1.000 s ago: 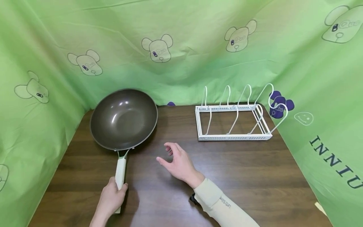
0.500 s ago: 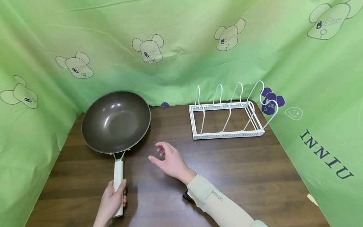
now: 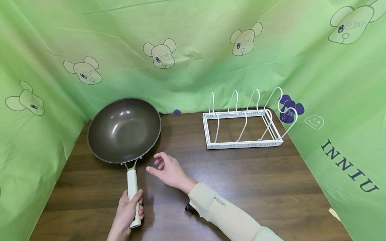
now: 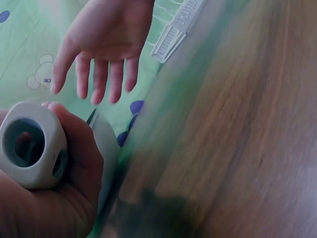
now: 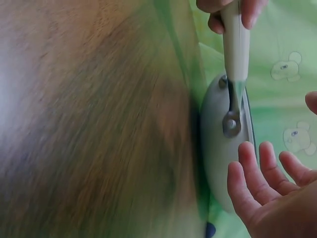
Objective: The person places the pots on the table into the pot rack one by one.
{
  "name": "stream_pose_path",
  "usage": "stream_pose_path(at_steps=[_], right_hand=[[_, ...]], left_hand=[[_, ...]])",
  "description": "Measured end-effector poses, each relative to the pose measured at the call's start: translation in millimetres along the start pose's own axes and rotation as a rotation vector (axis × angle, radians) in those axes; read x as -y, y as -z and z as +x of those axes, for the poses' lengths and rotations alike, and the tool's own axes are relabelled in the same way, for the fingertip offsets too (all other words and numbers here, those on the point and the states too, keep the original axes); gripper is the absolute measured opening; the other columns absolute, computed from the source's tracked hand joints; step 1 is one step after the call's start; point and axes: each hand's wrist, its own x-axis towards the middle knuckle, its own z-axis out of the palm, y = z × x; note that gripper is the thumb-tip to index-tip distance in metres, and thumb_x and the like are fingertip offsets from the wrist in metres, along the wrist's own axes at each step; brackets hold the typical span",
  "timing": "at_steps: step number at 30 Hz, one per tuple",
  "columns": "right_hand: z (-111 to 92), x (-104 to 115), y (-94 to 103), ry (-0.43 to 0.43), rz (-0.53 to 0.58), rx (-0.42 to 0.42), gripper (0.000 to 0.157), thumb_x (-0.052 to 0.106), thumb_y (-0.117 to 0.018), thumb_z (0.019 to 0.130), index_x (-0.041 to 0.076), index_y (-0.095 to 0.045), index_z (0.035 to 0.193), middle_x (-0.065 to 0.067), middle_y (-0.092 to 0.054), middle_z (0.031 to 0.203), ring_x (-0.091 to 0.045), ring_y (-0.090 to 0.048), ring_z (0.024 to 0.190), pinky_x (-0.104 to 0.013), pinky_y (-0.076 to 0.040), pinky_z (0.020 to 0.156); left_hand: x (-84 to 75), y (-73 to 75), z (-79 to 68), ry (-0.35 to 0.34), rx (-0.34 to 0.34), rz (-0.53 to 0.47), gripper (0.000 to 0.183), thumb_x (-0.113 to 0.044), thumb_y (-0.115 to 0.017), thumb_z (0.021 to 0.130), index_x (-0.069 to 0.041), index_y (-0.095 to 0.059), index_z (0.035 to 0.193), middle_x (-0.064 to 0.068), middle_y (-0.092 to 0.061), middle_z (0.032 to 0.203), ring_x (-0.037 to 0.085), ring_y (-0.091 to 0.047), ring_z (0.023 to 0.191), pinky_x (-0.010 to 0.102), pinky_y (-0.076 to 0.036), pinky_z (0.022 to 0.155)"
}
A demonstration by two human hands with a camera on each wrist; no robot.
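A dark-coated wok [image 3: 125, 130] sits at the left of the table with its inside facing up; its white handle [image 3: 132, 184] points toward the person. My left hand [image 3: 129, 211] grips that handle near the end, thumb over the top. In the left wrist view the handle's hollow end [image 4: 25, 144] pokes out of the curled fingers. My right hand [image 3: 170, 172] hovers just right of the handle's neck, fingers loosely bent and holding nothing. Its spread fingers [image 5: 252, 173] appear close to the wok's pale outer side [image 5: 215, 144] in the right wrist view.
A white rack [image 3: 244, 144] with several upright wire loops stands at the back right of the brown wooden table [image 3: 241, 180]. Green printed cloth [image 3: 193, 67] hangs around the back and both sides, close behind the wok and rack.
My right hand has moved left, closer to the wok's handle. The handle's near end has swung slightly right with my left hand. The head view has shifted a little.
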Motion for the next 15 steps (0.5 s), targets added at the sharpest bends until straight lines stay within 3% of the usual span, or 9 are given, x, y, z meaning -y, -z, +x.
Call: stream_pose_path(at_steps=[9, 15], right_hand=[[7.4, 8.6, -15.7, -0.139, 0.068, 0.055, 0.057, 0.051, -0.071, 0.091, 0.010, -0.058, 0.128, 0.004, -0.070, 0.103, -0.006, -0.063, 0.085, -0.024, -0.052, 0.074], [9.2, 13.8, -27.9, -0.300, 0.351, 0.150, 0.058, 0.043, -0.071, 0.093, 0.003, -0.053, 0.131, -0.001, -0.071, 0.106, -0.018, -0.070, 0.085, -0.034, -0.056, 0.074]], left_hand=[[0.1, -15.2, -7.6, 0.002, -0.039, -0.008, 0.028, -0.023, -0.051, 0.107, -0.003, -0.033, 0.117, -0.001, -0.046, 0.074, 0.007, -0.044, 0.044, 0.024, -0.044, 0.040], [-0.7, -22.4, -11.2, 0.024, -0.038, -0.017, 0.038, -0.039, -0.044, 0.109, -0.004, -0.034, 0.117, -0.001, -0.046, 0.074, 0.007, -0.046, 0.047, 0.024, -0.045, 0.042]])
